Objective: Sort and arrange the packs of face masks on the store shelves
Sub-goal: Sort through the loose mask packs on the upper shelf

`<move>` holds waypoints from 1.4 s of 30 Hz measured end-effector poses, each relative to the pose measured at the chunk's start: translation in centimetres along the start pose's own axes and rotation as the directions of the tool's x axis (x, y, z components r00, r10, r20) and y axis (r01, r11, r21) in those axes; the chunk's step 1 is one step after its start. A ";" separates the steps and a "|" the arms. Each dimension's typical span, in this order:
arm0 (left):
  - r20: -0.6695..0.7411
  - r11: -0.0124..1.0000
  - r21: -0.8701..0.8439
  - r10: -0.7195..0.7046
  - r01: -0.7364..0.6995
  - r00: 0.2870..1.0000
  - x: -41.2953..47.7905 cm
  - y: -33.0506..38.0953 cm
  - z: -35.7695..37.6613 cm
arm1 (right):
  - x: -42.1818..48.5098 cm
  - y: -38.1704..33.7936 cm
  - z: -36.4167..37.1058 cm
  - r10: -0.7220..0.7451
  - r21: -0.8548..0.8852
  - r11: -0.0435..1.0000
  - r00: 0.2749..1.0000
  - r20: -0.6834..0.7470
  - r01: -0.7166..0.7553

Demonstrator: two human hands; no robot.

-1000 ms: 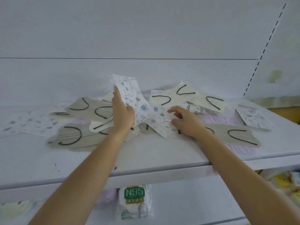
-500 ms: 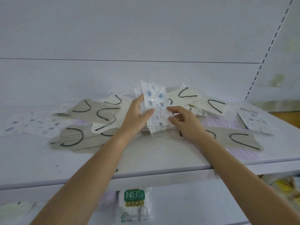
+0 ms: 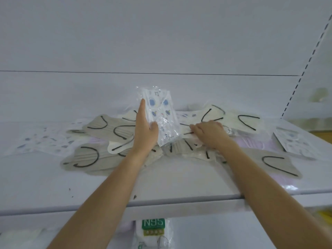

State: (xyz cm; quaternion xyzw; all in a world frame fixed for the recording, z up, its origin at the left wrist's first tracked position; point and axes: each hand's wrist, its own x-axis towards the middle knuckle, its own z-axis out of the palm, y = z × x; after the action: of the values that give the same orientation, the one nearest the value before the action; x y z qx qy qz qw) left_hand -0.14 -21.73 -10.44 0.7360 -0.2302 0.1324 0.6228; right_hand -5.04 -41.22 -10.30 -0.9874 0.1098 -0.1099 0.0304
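Note:
My left hand [image 3: 144,129] holds a stack of white patterned mask packs [image 3: 160,115] upright above the white shelf [image 3: 179,187], thumb in front and fingers behind. My right hand [image 3: 209,133] lies palm down on the pile just to the right, its fingertips touching a cream mask pack with black ear loops [image 3: 190,126]. Grey mask packs with black loops [image 3: 84,157] spread to the left, and another grey pack [image 3: 273,162] lies at the right. More patterned packs lie flat at the far left [image 3: 45,141] and far right [image 3: 294,144].
A perforated upright [image 3: 305,69] stands at the back right of the shelf. Under the shelf hangs a white pack with a green N95 label [image 3: 153,230]. Pale purple packs [image 3: 251,142] lie beneath the pile on the right.
My left hand has lifted the patterned packs higher and stood them more upright. My right hand let go of them and moved right and down onto the pile.

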 end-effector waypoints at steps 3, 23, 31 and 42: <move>-0.016 1.000 0.007 0.006 -0.006 1.000 0.0 -0.1 0.0 | -1.1 -0.4 -1.0 0.074 0.106 0.993 0.983 -0.170 -0.056; -0.047 0.999 0.013 0.039 -0.039 0.998 0.1 -0.2 -0.2 | 0.3 1.7 -0.3 0.231 0.092 0.970 0.972 -0.049 -0.226; -0.017 0.992 0.123 -0.023 0.025 1.000 -0.1 -0.2 0.0 | -0.5 0.4 -0.9 0.377 0.497 0.858 0.819 -0.432 -0.133; 0.130 0.996 0.088 0.010 -0.021 0.991 -0.7 0.6 0.3 | -2.6 -4.7 0.0 -0.240 0.600 0.671 0.894 -0.378 0.435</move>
State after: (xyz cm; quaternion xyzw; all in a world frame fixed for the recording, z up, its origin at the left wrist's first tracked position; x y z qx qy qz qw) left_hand -1.09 -21.99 -10.38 0.7683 -0.2698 0.0993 0.5719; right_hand -6.47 -36.07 -10.47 -0.8874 -0.1204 -0.2778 0.3476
